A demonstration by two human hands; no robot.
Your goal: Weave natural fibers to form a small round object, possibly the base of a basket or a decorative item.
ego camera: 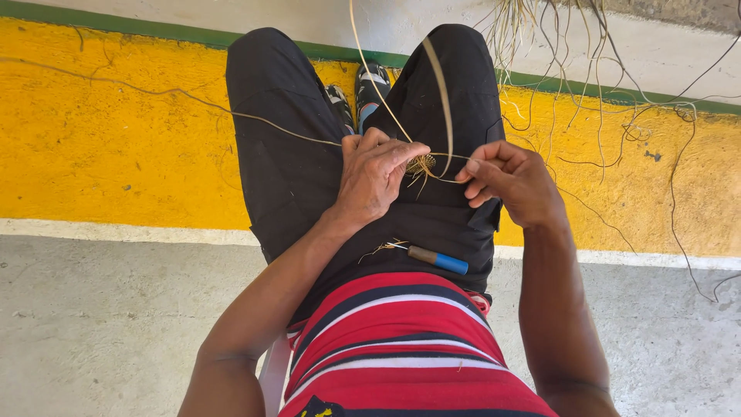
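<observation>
My left hand (376,174) pinches a small woven knot of straw fibres (421,164) over my lap. My right hand (505,181) grips a thin straw strand (441,93) that runs from the knot up past my knees. Another long strand (177,93) trails from the left hand across the yellow floor. Both hands sit close together above my black trousers (285,139).
A small tool with a blue and brown handle (436,259) lies on my lap beside loose fibres. A bundle of dry straw strands (571,62) spreads over the yellow painted floor band (100,131) at the upper right. Grey concrete (100,324) lies on both sides.
</observation>
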